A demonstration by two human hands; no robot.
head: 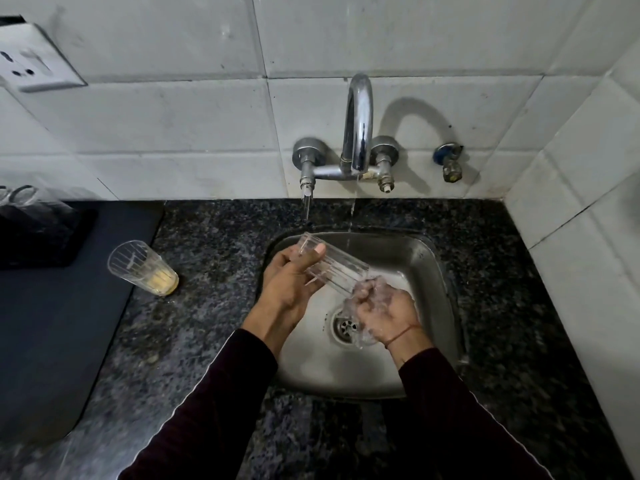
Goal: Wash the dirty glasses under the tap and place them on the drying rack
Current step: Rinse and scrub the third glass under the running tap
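granite counter (214,237) — dirty glass (143,268) | dark mat (52,323) | sink (440,271)

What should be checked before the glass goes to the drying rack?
1. Water running from the curved chrome tap: ok, a thin stream falls into the steel sink.
2. Clear ribbed glass held firmly: ok, the left hand grips it near the rim and the right hand is at its base.
3. Glass rinsed clean: cannot tell, water blurs its lower end.
4. Free spot on the rack: cannot tell, only a dark mat shows at the left.
5. All glasses washed: not ok, a second clear glass with yellow dregs waits on the speckled granite counter.
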